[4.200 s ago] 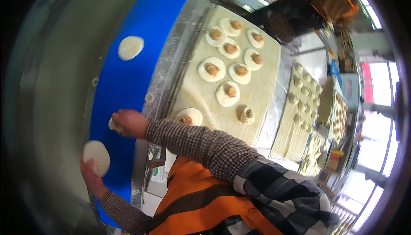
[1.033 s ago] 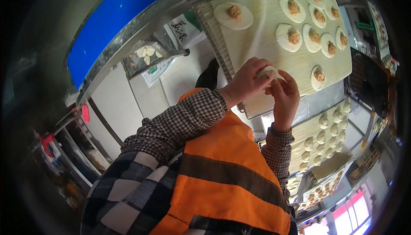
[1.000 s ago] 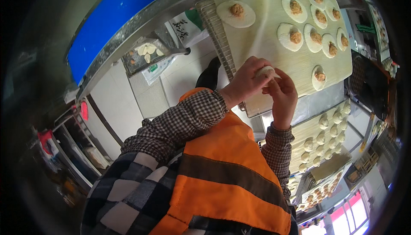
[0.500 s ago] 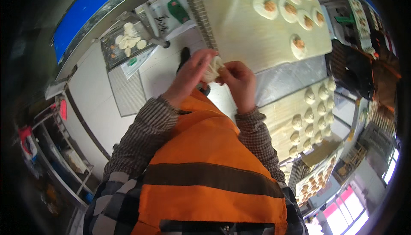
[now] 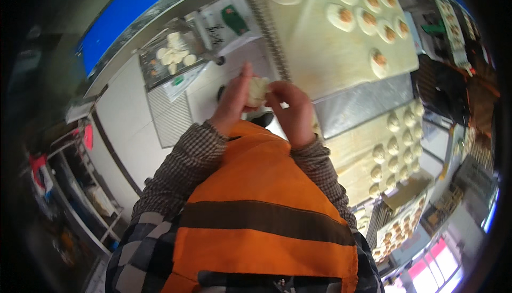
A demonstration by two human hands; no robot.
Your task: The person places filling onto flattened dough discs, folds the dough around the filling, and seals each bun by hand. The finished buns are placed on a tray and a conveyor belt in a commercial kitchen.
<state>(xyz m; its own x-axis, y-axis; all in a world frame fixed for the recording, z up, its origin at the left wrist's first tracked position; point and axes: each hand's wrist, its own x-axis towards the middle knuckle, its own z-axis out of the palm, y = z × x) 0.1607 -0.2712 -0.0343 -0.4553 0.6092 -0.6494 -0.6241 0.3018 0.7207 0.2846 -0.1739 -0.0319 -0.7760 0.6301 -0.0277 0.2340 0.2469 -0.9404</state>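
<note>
A pale, pleated stuffed bun (image 5: 258, 91) is held in front of my orange apron, between my two hands. My left hand (image 5: 233, 100) cups it from the left, thumb pointing up. On its right side, my right hand (image 5: 292, 110) pinches the dough edge with thumb and forefinger. To the right of and beyond my hands, round dough wrappers (image 5: 341, 17) with brown filling lie flat on a pale work surface (image 5: 314, 63). One filled wrapper (image 5: 379, 62) lies apart, near that surface's closer edge.
Shaped buns (image 5: 393, 146) stand in rows on a board (image 5: 346, 165) at right. Between the surfaces is a metal strip (image 5: 368, 103). Dough pieces (image 5: 173, 53) lie on a tray at left, beside a printed bag (image 5: 229, 23). A rack (image 5: 80, 186) stands lower left.
The view has shifted, so the surroundings sit slightly farther right. My hands have turned a little, and the bun looks more closed and rounder between them.
</note>
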